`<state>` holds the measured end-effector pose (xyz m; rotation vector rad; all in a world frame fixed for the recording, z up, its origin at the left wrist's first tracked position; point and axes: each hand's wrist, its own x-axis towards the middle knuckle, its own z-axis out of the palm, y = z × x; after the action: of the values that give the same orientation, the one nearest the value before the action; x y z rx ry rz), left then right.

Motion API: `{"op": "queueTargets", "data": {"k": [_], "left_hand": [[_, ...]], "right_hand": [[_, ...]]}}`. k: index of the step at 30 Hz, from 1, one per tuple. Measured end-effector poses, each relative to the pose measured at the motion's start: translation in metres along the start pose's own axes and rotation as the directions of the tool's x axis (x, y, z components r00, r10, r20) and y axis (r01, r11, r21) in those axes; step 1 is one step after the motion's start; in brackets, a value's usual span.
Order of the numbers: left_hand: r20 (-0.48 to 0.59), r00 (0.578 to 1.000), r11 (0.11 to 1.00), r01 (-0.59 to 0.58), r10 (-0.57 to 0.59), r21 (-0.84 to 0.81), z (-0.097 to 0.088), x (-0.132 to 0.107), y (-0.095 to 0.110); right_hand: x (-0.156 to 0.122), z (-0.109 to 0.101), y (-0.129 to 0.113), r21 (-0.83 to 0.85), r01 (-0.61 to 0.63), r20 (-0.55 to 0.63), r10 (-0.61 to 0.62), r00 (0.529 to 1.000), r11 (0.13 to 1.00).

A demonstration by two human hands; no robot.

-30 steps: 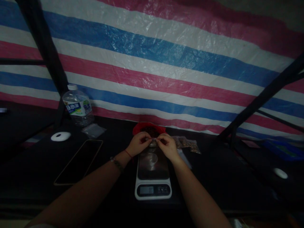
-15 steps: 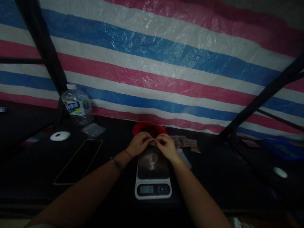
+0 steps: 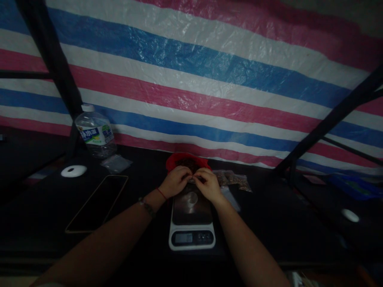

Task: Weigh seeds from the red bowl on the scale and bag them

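Pinching a small clear bag [image 3: 192, 181] near the centre of the frame, the left hand [image 3: 177, 179] and right hand [image 3: 208, 182] work almost tip to tip. Compared with a second ago, the fingertips have drawn closer together, and less of the bag shows between them. The digital scale [image 3: 192, 211] sits below them as it did, though everything on the dark counter [image 3: 269, 227] now appears slightly farther left in the frame.

Just beyond the hands, a red bowl [image 3: 171, 162] holds a heap of small dark pieces, its near side partly hidden by the fingers. To the right of the right hand lie filled bags [image 3: 244, 183], see-through and overlapping, with brownish bits inside. A clear bottle [image 3: 95, 135] with a printed label stands at the left, and a flat clear packet [image 3: 116, 164] lies just beside its base.

Each grip is narrow, thumb against forefinger on the small clear bag, which lies right between the two hands, at the far end of the scale's plate. Whether it touches the plate, I cannot tell; what it contains is too dim to make out.
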<state>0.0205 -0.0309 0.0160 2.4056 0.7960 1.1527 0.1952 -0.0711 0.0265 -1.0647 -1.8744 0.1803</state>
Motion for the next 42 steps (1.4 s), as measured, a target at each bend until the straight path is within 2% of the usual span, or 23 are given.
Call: {"op": "queueTargets", "data": {"k": [4,7,10,17,19,21,24,26,30,32,34,38,40,42], "left_hand": [[-0.022,1.000,1.000,0.015,-0.015,0.010,-0.002,0.002,-0.005],[-0.074,0.996,0.999,0.049,-0.047,0.024,-0.004,0.003,-0.010],[-0.127,0.988,0.996,0.093,-0.090,0.015,-0.005,0.004,-0.012],[-0.176,0.950,0.958,0.225,-0.256,-0.178,-0.002,0.004,-0.006],[-0.191,0.929,0.931,0.268,-0.318,-0.247,-0.002,0.004,-0.005],[-0.221,0.900,0.902,0.301,-0.376,-0.311,-0.002,0.004,-0.006],[-0.224,0.877,0.864,0.321,-0.426,-0.387,0.000,0.004,-0.008],[-0.175,0.892,0.836,0.300,-0.417,-0.459,0.002,0.004,-0.009],[-0.025,0.939,0.799,0.276,-0.342,-0.535,0.008,0.003,-0.009],[0.006,0.950,0.821,0.272,-0.311,-0.502,0.010,0.002,-0.009],[-0.007,0.954,0.833,0.259,-0.301,-0.490,0.011,0.001,-0.009],[-0.041,0.941,0.849,0.283,-0.335,-0.446,0.010,0.000,-0.012],[-0.058,0.936,0.872,0.300,-0.348,-0.387,0.008,-0.001,-0.014],[-0.073,0.935,0.892,0.306,-0.348,-0.331,0.007,-0.002,-0.016]], "right_hand": [[0.001,-0.003,0.003,-0.014,-0.027,-0.019,0.027,0.999,1.000],[0.002,-0.006,0.006,-0.001,-0.073,-0.081,0.072,0.994,0.997],[0.003,-0.009,0.006,0.028,-0.091,-0.093,0.094,0.991,0.995],[0.005,-0.009,0.010,0.138,-0.235,-0.207,0.260,0.943,0.962],[0.004,-0.006,0.013,0.272,-0.255,-0.161,0.305,0.939,0.928],[0.002,-0.001,0.016,0.408,-0.298,-0.053,0.348,0.936,0.863],[-0.001,0.004,0.020,0.437,-0.404,0.078,0.413,0.907,0.804],[-0.001,0.004,0.020,0.421,-0.465,0.136,0.452,0.882,0.779],[0.000,0.002,0.016,0.515,-0.547,0.213,0.519,0.828,0.660],[0.000,0.003,0.013,0.537,-0.555,0.251,0.507,0.824,0.636],[-0.001,0.006,0.012,0.527,-0.553,0.286,0.478,0.831,0.646],[0.002,0.000,0.014,0.522,-0.573,0.258,0.523,0.812,0.632],[0.006,-0.014,0.016,0.541,-0.583,0.199,0.581,0.789,0.607],[0.009,-0.038,0.018,0.545,-0.576,0.141,0.610,0.779,0.610]]}}
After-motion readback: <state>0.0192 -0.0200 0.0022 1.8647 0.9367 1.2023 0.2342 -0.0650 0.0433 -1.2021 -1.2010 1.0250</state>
